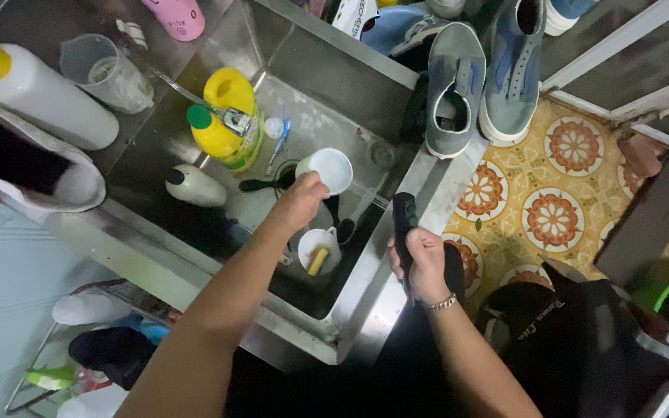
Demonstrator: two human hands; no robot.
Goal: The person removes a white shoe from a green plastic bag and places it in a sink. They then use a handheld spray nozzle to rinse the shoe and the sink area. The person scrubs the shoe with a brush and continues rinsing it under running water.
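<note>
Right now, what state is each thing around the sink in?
left hand: holding the white cup over the sink
right hand: gripping a black shoe
yellow bottle: capped, upright
grey shoes: resting on the sink edge

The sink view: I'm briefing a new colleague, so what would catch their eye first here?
Probably the yellow bottle standing in the steel sink, beside the tap. Next, the left hand holding a small white cup over the basin while the right hand grips a black shoe at the rim. Two grey sneakers rest beyond.
</note>
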